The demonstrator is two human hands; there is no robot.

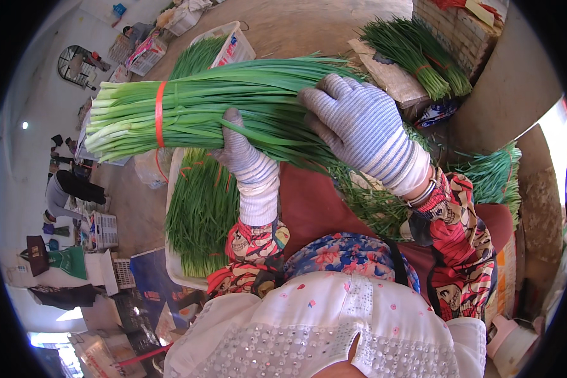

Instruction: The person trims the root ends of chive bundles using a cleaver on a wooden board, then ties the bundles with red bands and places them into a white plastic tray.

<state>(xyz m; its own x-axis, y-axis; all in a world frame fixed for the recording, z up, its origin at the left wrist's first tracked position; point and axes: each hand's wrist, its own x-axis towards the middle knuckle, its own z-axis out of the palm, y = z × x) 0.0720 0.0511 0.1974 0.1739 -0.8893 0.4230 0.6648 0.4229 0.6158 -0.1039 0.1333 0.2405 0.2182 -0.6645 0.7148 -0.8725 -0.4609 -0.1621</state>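
Observation:
A thick bunch of garlic chives lies sideways in front of me, pale stem ends to the left and green leaves to the right. An orange-red band circles it near the stems. My left hand, in a grey-and-white knit glove, grips the bunch from below, thumb over the near side and fingers hidden under it. Over the leafy end is my right hand, in a striped glove, its fingers curled around leaves; the fingertips are partly hidden among them.
Below my left hand stands a white crate full of banded chives. Another crate of chives is beyond. Tied bunches rest on a board at far right, with more chives at my right side. Two people are at the left.

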